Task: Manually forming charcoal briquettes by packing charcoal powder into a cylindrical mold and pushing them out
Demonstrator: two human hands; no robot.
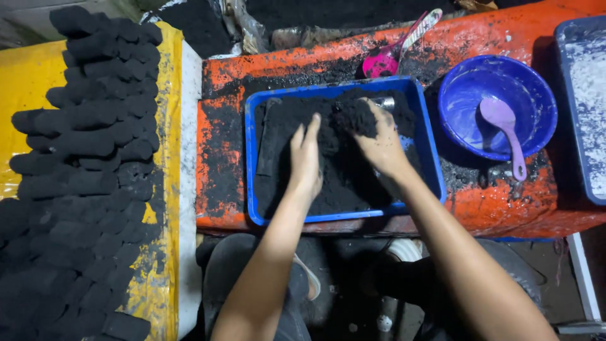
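Observation:
A blue rectangular tray (251, 158) on an orange table holds a bed of black powder (344, 180). My left hand (305, 161) lies flat on the powder with its fingers straight and together, pointing away from me. My right hand (380, 142) is cupped over a heaped clump of the black powder (355, 115) near the tray's far side, its fingers curled into it. A small metal cylinder (385, 102) shows just beyond the right fingertips.
Many black cylindrical briquettes (88, 145) are stacked on a yellow sheet (25, 82) at the left. A blue bowl (533, 95) with a purple spoon (505, 129) stands right of the tray. A pink scoop (388, 60) lies behind it. Another blue tray (584, 95) sits at the far right.

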